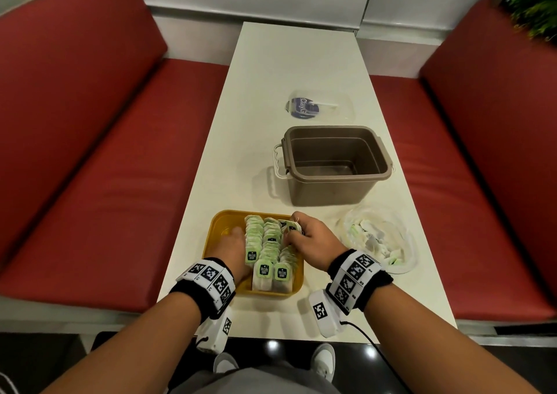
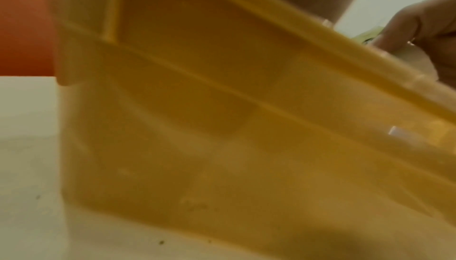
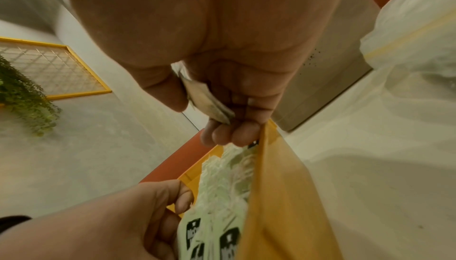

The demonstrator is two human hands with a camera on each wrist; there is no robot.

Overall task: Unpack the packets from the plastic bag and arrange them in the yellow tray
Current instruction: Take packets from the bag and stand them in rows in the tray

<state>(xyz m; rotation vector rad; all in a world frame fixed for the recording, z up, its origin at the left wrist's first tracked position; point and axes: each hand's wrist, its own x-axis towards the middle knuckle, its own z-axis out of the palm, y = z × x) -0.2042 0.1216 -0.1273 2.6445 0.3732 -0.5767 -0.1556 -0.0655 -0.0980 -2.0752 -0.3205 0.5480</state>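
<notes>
1. Pinching flat paper tea packets [image 3: 207, 96] between thumb and curled fingers, my right hand [image 1: 313, 236] hovers over the glossy yellow tray [image 1: 217, 224].
2. My left hand [image 1: 232, 245] lies inside, fingers straight against the upright rows of packets [image 1: 265, 252].
3. I see the crinkled clear plastic bag [image 1: 379, 236] just right, holding more.

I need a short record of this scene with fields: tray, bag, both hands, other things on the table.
tray: yellow tray, rows of tea packets standing in it
bag: plastic bag, right of tray, some packets inside
left hand: left hand in tray, against the rows
right hand: right hand pinches a packet over tray
others: brown bin, clear lid
</notes>
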